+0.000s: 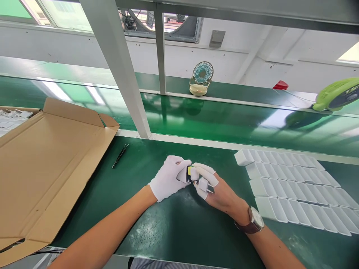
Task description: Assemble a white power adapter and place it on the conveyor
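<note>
My left hand (167, 179), in a white glove, is closed around a white charger housing (182, 176) over the middle of the table. A small circuit board (188, 179) with a yellow-wrapped part (189, 171) shows at the housing's open end. White coverings sit on the fingers of my right hand (217, 188), which is closed on a white plug piece (203, 184) with metal prongs pointing right. Both hands almost meet at the board. How far the board sits inside the housing is partly hidden by my fingers.
Several rows of white open housings (288, 188) lie at the right. Black tweezers (120, 155) rest left of my hands. A cardboard box (61, 149) with white parts (12, 120) fills the left side. A metal post (120, 67) rises behind; a small fan (202, 74) stands farther back.
</note>
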Demonstrator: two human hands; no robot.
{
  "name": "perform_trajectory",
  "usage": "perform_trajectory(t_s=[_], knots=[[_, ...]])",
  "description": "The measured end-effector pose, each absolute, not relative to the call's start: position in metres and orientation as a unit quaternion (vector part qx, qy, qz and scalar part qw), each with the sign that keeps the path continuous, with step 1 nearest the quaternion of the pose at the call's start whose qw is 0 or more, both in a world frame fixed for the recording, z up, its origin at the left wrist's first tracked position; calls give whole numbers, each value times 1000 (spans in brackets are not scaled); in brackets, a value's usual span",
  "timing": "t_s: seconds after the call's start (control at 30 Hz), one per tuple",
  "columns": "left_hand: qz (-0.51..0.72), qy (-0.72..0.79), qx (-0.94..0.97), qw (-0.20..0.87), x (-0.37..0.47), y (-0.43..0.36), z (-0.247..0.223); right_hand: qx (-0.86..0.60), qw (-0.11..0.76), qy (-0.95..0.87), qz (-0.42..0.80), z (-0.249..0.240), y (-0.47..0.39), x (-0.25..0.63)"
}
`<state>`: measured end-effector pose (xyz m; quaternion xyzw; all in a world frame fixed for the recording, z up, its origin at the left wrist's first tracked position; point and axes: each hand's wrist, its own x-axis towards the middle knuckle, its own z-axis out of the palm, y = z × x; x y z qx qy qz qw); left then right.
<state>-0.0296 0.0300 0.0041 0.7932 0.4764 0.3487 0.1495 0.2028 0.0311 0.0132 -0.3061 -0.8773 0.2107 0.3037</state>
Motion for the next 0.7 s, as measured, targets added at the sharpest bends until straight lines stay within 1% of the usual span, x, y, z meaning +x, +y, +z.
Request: perform_trajectory(t_s=[0.33, 0.57, 0.7], knots=[[321, 494, 786, 188, -26, 30, 11, -369, 249, -854, 268, 20, 31, 205], [332, 489, 781, 202, -26, 24, 5, -325, 270, -884, 202, 19, 33, 204], [333, 481, 775, 238, -27, 22, 2, -331, 266, -886, 187, 21, 34, 200]])
